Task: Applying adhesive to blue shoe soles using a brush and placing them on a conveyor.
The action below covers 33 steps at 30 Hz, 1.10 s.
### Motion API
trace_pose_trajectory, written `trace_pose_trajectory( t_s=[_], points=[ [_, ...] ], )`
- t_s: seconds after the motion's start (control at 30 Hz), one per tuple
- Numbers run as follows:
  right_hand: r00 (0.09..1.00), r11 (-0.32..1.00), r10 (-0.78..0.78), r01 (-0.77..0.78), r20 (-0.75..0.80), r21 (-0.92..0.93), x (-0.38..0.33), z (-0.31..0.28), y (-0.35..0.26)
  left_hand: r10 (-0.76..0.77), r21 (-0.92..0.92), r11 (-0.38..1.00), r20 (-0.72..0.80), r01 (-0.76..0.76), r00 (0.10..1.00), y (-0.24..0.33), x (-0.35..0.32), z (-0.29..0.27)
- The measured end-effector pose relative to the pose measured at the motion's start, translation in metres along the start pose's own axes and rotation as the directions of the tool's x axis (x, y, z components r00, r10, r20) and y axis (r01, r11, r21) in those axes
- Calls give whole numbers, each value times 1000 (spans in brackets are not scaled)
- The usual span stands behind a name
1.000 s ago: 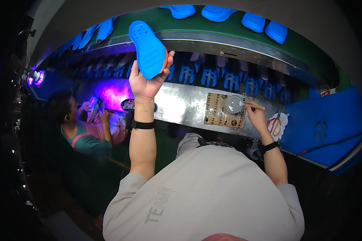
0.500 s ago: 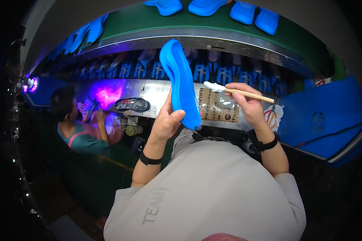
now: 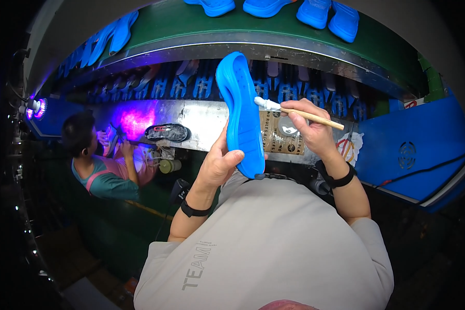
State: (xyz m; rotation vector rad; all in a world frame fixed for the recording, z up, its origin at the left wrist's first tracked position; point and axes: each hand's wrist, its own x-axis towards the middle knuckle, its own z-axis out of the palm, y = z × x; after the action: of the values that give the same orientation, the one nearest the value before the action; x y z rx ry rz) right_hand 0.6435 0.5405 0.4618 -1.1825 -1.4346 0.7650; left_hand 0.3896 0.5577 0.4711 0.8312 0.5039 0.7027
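A blue shoe sole (image 3: 244, 124) stands on edge, tall and narrow, in front of me. My left hand (image 3: 221, 163) grips its lower part, with the thumb over the near face and the fingers hidden behind. In my right hand (image 3: 312, 126) is a brush (image 3: 315, 118) with a pale wooden handle, pinched between thumb and fingers. The brush's white-coated head (image 3: 267, 104) is at the sole's right edge; whether it touches cannot be made out. Below my right fingers a round dish (image 3: 289, 126) with white stuff in it rests on printed brown cardboard (image 3: 279, 143).
Blue soles (image 3: 315, 13) lie on a raised green belt (image 3: 191, 33) ahead. Under it runs a row of blue racks (image 3: 201, 88). Scissors (image 3: 349, 144) lie right, beside a blue machine (image 3: 408, 155). A dark shoe (image 3: 166, 133) sits left, near a seated co-worker (image 3: 106, 173).
The sole has shifted right and slightly toward me in my left hand. My right hand has brought the brush left and down, its head now at the sole's edge. The dish is more exposed.
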Motion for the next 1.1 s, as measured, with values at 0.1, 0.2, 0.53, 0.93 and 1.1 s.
trace_pose_trajectory(
  t_s=[0.1,0.2,0.53,0.93,1.1],
  points=[
    [998,999,-41,43,57,-23,-6,1,-1,6,-12,1000,-16,-7,1000,-1,0,-6],
    [996,997,-79,79,52,-2,-15,5,2,47,3,999,-15,-47,999,0,5,-11],
    [997,996,-67,69,-40,47,-10,-7,-14,71,116,991,-44,-65,997,-1,8,0],
    [996,994,-85,87,38,-64,-25,4,-15,49,15,999,-24,-49,998,0,4,-3],
    [995,998,-64,66,74,-22,-32,4,-22,27,35,999,3,-27,1000,3,1,-9]
  ],
)
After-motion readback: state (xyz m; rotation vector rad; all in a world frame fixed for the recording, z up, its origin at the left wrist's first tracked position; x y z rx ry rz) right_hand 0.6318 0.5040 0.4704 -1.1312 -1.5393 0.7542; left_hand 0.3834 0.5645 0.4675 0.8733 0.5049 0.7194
